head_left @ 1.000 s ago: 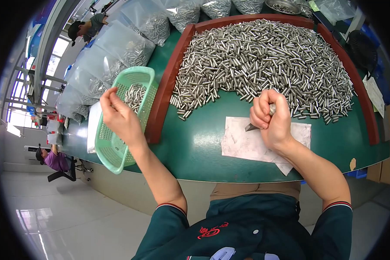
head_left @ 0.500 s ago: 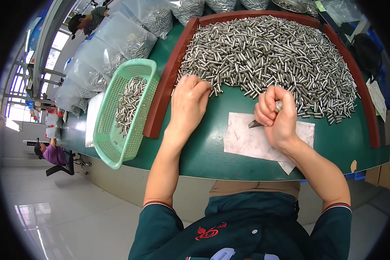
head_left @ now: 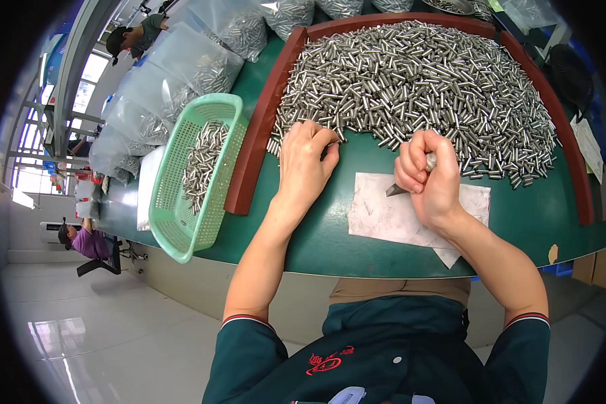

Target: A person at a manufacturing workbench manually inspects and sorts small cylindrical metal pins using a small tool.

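Observation:
A large heap of short silvery metal pins (head_left: pixel 411 81) covers the far part of the green table. My left hand (head_left: pixel 303 158) is at the heap's near left edge, fingers curled down with the tips close together; whatever they pinch is hidden. Over a smudged white sheet (head_left: pixel 377 219), my right hand (head_left: pixel 427 178) is closed in a fist around a tool with a dark flat blade (head_left: pixel 395 190). The tool's pale, rounded end shows above the fist, while most of its handle is covered by my fingers.
Dark red wooden rails (head_left: pixel 266 114) border the heap. To the left stands a green plastic basket (head_left: pixel 172 232) partly filled with pins. Clear bags of pins (head_left: pixel 212 71) line the table behind it. Two other people are farther off at left.
My left hand has shifted slightly right and toward me along the heap's edge, its fingers curling more. My right hand keeps its grip on the bladed tool, almost unmoved.

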Tool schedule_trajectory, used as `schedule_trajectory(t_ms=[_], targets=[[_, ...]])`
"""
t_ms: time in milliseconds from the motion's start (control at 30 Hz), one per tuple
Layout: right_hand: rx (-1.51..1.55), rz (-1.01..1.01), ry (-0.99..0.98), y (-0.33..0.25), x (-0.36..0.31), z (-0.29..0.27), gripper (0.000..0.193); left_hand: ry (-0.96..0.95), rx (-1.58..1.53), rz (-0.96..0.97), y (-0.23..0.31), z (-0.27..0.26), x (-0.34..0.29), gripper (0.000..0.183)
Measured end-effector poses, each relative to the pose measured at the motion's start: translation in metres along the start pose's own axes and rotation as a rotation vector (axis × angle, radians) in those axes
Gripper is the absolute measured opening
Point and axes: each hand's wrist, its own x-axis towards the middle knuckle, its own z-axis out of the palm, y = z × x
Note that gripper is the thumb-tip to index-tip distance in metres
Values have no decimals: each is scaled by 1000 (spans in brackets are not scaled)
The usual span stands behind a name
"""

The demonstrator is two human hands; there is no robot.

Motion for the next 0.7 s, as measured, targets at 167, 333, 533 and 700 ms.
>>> schedule_trajectory(t_ms=[167, 333, 533, 700], targets=[[5, -8, 11, -2, 0, 0, 28, -34, -329, -133, 5, -2, 3, 7], [21, 12, 14, 0, 0, -1, 28, -224, -893, -548, 12, -10, 2, 7], [25, 13, 15, -1, -1, -1, 28, -264, -1104, -621, 13, -14, 3, 10], [31, 12, 26, 0, -2, -1, 29, -304, -997, -518, 21, -12, 0, 8]])
